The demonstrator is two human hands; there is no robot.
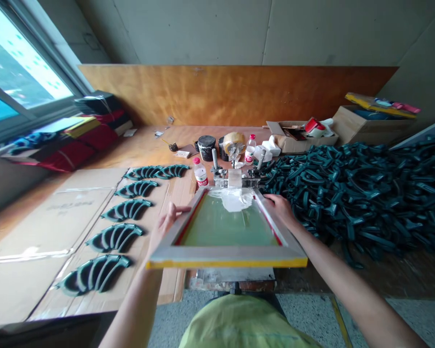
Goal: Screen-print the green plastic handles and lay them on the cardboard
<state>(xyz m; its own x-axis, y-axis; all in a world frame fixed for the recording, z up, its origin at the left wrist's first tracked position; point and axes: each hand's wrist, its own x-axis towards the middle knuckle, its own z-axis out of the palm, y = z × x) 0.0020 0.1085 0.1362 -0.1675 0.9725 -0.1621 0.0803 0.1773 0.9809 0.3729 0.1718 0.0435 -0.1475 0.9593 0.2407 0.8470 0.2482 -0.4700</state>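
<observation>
In front of me a screen printing frame [232,252] with a green mesh is tilted up on a metal hinge clamp [235,178]. My left hand [168,220] is at its left rail, fingers reaching to the edge and partly hidden behind it. On the opposite rail, my right hand [281,208] grips the side, its fingertips near the rear corner. A whitish patch [235,199] covers the far part of the mesh. Below the frame's near edge, a flat metal base [239,275] shows.
Dark green curved plastic parts [112,237] lie in fanned rows on cardboard [32,232] at left. A large heap of similar parts [355,193] covers the right. Behind stand bottles [200,172], a black tub [206,147], a tape roll [234,142] and open cartons [304,140].
</observation>
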